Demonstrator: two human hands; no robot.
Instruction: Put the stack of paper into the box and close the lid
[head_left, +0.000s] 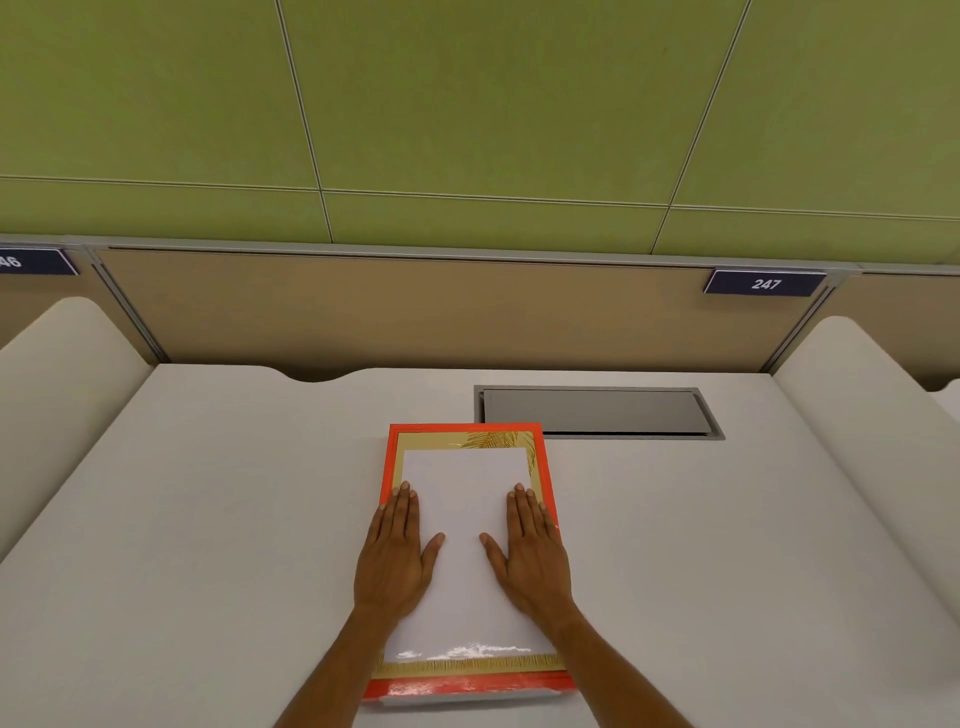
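On the middle of the worktop (208, 519), the stack of paper (467, 519) lies flat, white and squared, on the gold, palm-leaf-printed face of the orange-rimmed box (467, 441). Whether that gold face is the inside of an open box or the top of a shut lid cannot be told; gold shows in a border along the far edge, the far right corner and the near edge of the sheets, and the orange rim frames it all around.

Both hands press flat on the paper, palms down. The left hand (397, 556) covers the stack's left edge, fingers straight and together, thumb spread inward; its outer fingers reach over the gold border toward the orange rim. The right hand (530, 556) mirrors it on the right edge. Neither grip closes on anything: the fingers are extended and lie on the top sheet, with a bare strip of white paper between the two thumbs. Bare forearms run from the wrists to the lower edge of the view.

Just beyond the box's far right corner sits a grey recessed hatch (597, 413) set into the worktop. Behind rises a tan partition (415, 312) bearing a dark blue plate reading 247 (765, 283), with a green wall (467, 104) above. Rounded cream dividers stand at either side.
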